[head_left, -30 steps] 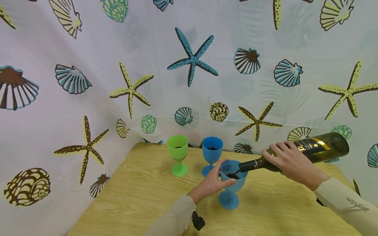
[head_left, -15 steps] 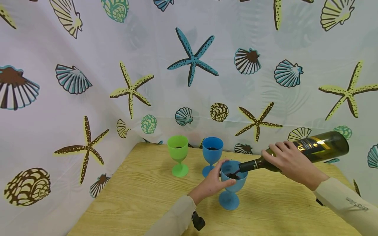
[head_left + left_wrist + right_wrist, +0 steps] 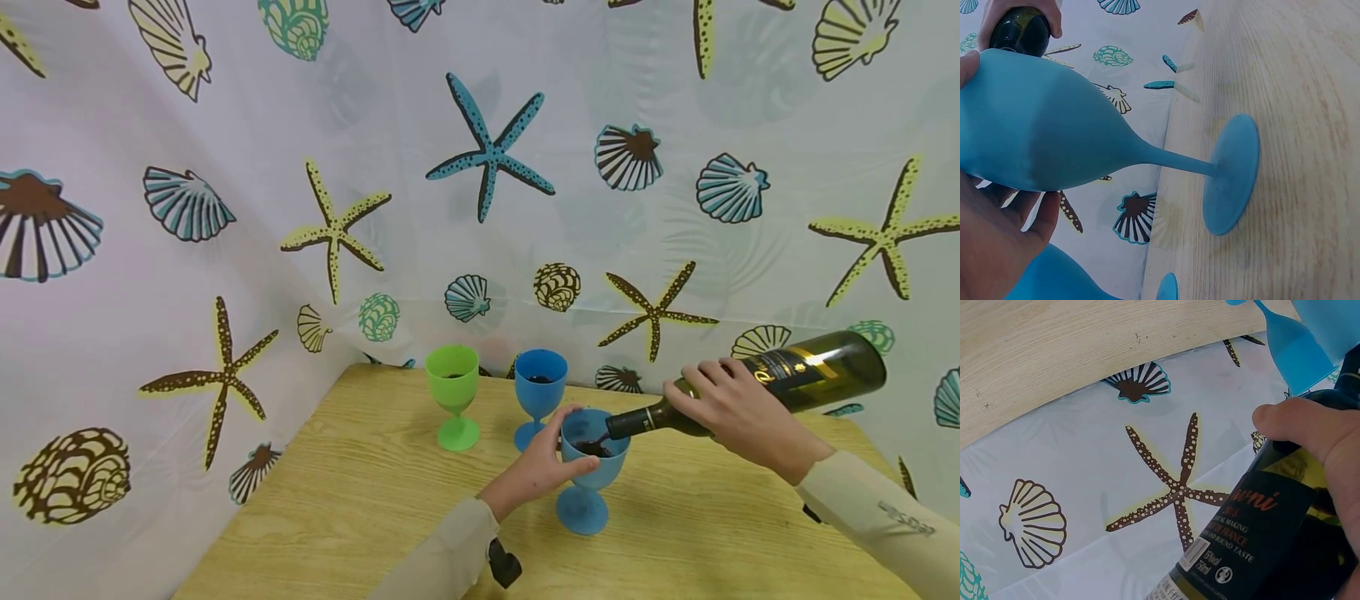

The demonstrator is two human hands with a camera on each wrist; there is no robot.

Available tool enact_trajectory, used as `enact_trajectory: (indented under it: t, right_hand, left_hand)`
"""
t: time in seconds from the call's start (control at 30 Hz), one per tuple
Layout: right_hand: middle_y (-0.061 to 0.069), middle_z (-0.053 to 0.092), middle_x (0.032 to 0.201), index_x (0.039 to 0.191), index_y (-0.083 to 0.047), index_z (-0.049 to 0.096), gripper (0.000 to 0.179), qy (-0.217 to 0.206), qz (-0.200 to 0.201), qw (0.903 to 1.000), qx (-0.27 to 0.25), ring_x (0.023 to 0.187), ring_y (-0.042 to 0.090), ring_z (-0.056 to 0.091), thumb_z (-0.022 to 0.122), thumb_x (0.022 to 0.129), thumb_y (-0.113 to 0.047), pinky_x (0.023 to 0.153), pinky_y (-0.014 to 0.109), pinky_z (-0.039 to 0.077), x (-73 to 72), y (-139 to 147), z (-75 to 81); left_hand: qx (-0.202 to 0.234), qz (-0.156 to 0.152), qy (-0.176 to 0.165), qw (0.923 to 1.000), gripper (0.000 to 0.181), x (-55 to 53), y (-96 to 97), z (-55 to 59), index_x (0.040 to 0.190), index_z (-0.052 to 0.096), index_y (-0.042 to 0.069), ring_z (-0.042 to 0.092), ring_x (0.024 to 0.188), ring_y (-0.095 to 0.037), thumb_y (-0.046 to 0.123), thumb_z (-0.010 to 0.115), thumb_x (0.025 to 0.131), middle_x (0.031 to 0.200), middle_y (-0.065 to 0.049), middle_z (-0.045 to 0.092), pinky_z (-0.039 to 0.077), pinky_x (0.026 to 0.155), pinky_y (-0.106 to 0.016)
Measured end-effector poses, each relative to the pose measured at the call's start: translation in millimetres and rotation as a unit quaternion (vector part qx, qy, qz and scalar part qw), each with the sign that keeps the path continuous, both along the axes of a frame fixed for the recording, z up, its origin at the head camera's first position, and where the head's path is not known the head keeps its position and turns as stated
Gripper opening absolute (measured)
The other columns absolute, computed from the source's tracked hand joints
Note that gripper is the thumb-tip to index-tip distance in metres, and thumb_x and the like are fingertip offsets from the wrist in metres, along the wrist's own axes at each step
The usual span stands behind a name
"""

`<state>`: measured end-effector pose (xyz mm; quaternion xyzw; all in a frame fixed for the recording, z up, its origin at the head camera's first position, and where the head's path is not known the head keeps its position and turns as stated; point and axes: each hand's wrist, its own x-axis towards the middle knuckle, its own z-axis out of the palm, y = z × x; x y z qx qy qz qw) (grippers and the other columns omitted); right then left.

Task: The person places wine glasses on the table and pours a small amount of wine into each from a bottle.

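Note:
A light blue goblet (image 3: 596, 477) stands on the table, its round foot flat on the wood in the left wrist view. My left hand (image 3: 534, 468) grips its bowl from the left, thumb on the near side and fingers round the far side. In my right hand (image 3: 738, 417) is a green wine bottle (image 3: 843, 371), held around the shoulder and tilted with its neck down to the left. The bottle's mouth sits over the goblet's rim. A thin stream of dark red liquid (image 3: 592, 448) runs from it into the goblet, where some dark liquid lies.
Behind the held goblet stands a darker blue goblet (image 3: 540, 385), and left of it a green goblet (image 3: 453, 387); both hold dark liquid. The wooden table (image 3: 337, 492) ends at a white curtain (image 3: 405, 250) printed with shells and starfish.
Both hands keep their places. The bottle's base has risen slightly, and the dark liquid in the light blue goblet looks a little fuller.

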<state>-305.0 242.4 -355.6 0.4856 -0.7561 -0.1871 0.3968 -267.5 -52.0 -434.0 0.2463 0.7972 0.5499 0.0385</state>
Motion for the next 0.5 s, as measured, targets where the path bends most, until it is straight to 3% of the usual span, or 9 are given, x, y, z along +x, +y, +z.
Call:
enact_trajectory:
  t: [0.27,0.5]
  right_hand:
    - [0.019,0.053,0.094,0.113,-0.007,0.055,0.054,-0.001,-0.003,1.0,0.003,0.079,0.035,0.052,0.002,0.104,-0.011,0.071,0.049,0.043,0.8,-0.4,-0.3]
    - [0.019,0.053,0.093,0.112,-0.007,0.055,0.052,0.005,0.003,1.0,0.0,0.078,0.035,0.053,0.004,0.104,-0.01,0.069,0.048,0.044,0.6,-1.6,0.1]
  left_hand:
    - [0.003,0.003,0.0,1.0,0.066,4.4,0.1,4.5,0.146,0.027,0.012,0.043,0.126,-0.028,0.025,0.063,0.092,0.142,-0.013,0.039,0.04,0.098,-0.042]
    - [-0.003,0.009,-0.002,1.0,0.066,1.7,0.8,2.0,0.146,0.027,0.011,0.042,0.127,-0.028,0.025,0.063,0.092,0.142,-0.013,0.039,0.039,0.099,-0.042]
